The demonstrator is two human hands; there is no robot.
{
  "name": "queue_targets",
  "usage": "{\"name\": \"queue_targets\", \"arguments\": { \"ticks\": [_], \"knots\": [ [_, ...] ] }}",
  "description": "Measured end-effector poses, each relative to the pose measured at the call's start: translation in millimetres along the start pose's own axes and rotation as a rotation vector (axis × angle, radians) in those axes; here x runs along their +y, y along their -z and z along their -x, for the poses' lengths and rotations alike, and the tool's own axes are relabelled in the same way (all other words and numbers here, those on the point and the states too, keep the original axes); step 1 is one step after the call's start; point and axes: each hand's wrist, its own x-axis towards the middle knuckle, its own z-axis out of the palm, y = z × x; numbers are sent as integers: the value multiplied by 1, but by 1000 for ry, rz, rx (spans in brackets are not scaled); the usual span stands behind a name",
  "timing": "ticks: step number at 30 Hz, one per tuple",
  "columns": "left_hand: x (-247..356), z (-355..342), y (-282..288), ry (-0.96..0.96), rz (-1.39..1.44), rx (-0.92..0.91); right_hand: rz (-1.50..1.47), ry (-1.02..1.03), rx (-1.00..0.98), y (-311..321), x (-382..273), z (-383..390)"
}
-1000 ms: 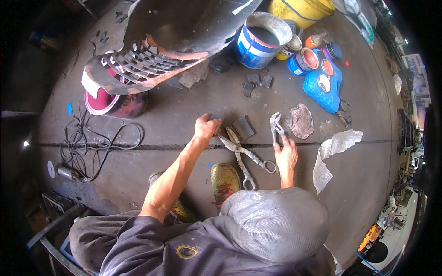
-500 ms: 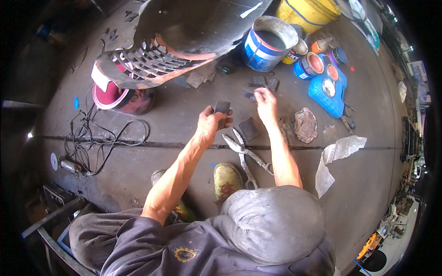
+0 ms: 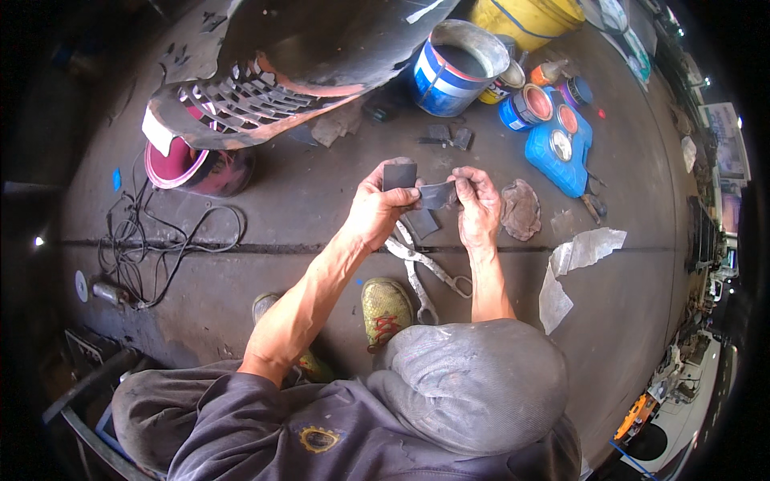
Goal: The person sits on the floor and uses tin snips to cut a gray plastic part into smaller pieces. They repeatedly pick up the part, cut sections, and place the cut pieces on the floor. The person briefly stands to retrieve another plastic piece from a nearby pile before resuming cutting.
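Squatting over a stained grey concrete floor (image 3: 265, 200), the person holds a dark grey strip of sandpaper-like sheet (image 3: 423, 192) up between both hands. The left hand (image 3: 377, 210) has its fingers (image 3: 383, 170) pinched shut on the strip's left end, where a squarer dark flap stands upright above the thumb. The right hand (image 3: 477, 207) has its fingers closed narrowly on the right end, so the sheet spans the short gap between the two hands.

Taking the held strip as the landmark: directly below it on the floor lie pale metal shears with long handles (image 3: 425, 272), and another dark sheet scrap (image 3: 423, 223) lies just under it. Just right of the strip, past the right hand, lies a brownish crumpled rag (image 3: 521, 210). Further right and lower is a torn piece of white paper (image 3: 571, 268). Up and to the right sits a blue plastic jerrycan lying flat (image 3: 557, 152) with small open paint tins (image 3: 525, 108) beside it, and straight above is a blue-and-white metal bucket (image 3: 449, 68). Up and to the left, a dark vehicle body panel with a slatted grille (image 3: 265, 72) rests over a round red-rimmed tin (image 3: 188, 164). Far left lies a tangled black cable (image 3: 152, 240). Below the strip, a yellow-green shoe (image 3: 387, 309) is planted on the floor.
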Motion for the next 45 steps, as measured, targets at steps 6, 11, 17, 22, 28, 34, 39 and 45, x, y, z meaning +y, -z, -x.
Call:
{"name": "queue_targets", "arguments": {
  "ticks": [6,11,17,22,28,34,39,45],
  "knots": [
    [15,6,-2,-104,-190,-159,183,223,-136,-5,-30,7],
    [17,6,-11,-85,-233,-167,182,232,-175,-1,-41,6],
    [10,3,-13,-98,-356,-169,205,262,-202,7,-41,6],
    [3,8,-14,-131,-627,-128,346,59,-159,-2,-40,10],
    [-21,8,-7,15,-484,-120,184,-59,-55,10,-17,22],
    [-36,8,3,42,-481,-18,203,-167,-2,15,-8,36],
    [-41,7,19,-30,-776,40,379,-241,-101,15,14,40],
    [-38,9,21,22,-1137,209,525,-318,-61,7,36,47]
  ]
}}
